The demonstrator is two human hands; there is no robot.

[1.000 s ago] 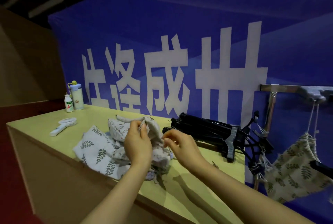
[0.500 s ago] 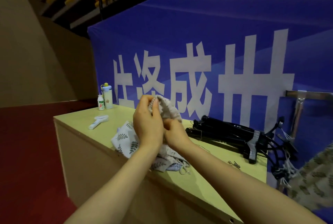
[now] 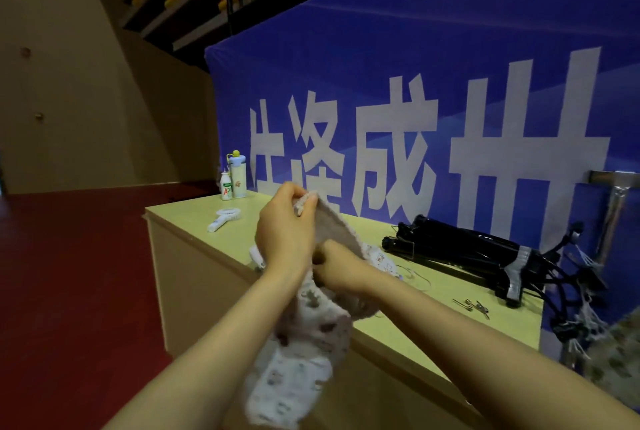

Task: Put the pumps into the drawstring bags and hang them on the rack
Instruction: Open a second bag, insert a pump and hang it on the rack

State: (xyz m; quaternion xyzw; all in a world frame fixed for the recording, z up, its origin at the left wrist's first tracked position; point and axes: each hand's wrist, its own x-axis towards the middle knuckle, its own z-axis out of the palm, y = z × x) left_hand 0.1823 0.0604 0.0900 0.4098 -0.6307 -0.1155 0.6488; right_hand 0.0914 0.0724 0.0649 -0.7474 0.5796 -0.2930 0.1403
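Note:
A pale printed drawstring bag (image 3: 304, 360) hangs lifted off the table in front of me. My left hand (image 3: 284, 232) pinches its gathered top edge, raised above the tabletop. Just below and to the right, my right hand (image 3: 341, 268) grips the bag's mouth with curled fingers. A bundle of black pumps (image 3: 460, 251) lies on the table to the right, apart from both hands. At the far right a metal rack (image 3: 613, 208) stands with a leaf-print bag (image 3: 620, 357) hanging from it, partly cut off by the frame edge.
The yellow-green table (image 3: 194, 232) carries a white hand fan (image 3: 223, 218), two small bottles (image 3: 233, 178) at its back left, more bags (image 3: 381, 260) behind my hands and small metal needles (image 3: 472, 305). Black clips and cords (image 3: 575, 291) dangle at the rack. A blue banner stands behind.
Both hands have lifted one bag up off the pile and toward me; it now hangs down over the table's front edge. My view has swung left.

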